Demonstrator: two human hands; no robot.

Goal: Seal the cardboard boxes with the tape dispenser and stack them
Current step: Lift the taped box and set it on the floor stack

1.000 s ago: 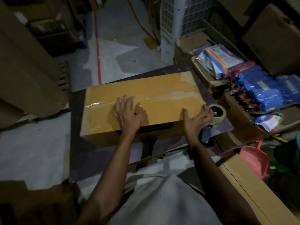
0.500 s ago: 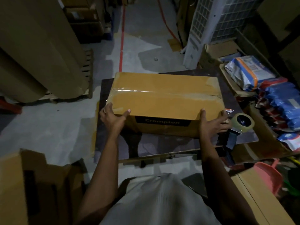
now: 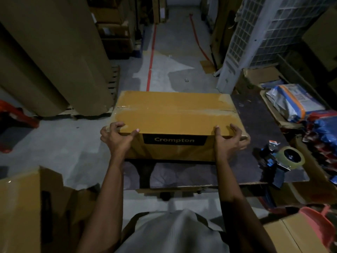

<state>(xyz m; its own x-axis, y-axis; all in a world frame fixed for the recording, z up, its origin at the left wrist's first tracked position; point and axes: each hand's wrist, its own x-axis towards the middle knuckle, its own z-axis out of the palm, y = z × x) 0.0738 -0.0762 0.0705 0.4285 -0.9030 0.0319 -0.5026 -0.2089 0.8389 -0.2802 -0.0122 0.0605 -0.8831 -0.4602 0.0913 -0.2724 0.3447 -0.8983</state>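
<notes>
Box [image 3: 175,114] between curled fingers [image 3: 115,125]

Cardboard box [image 3: 175,114] is between our hands. Left hand [image 3: 116,139] is at its near-left corner, fingers [image 3: 116,125] curled over the top edge. Right hand [image 3: 228,143] is at the near-right corner, fingers [image 3: 235,129] on top too. The surface [image 3: 259,125] lies under the box and runs right of our right fingers; we can't tell if box and surface touch. Tape dispenser [image 3: 284,159] is on the surface, right of the right fingers, apart from the box. Packets [image 3: 293,101] are further right, behind the dispenser. Open carton [image 3: 21,207] is nearer us, left of the left fingers, on the floor [image 3: 60,143]. Tall cartons [image 3: 60,57] are left and beyond the left fingers.
</notes>
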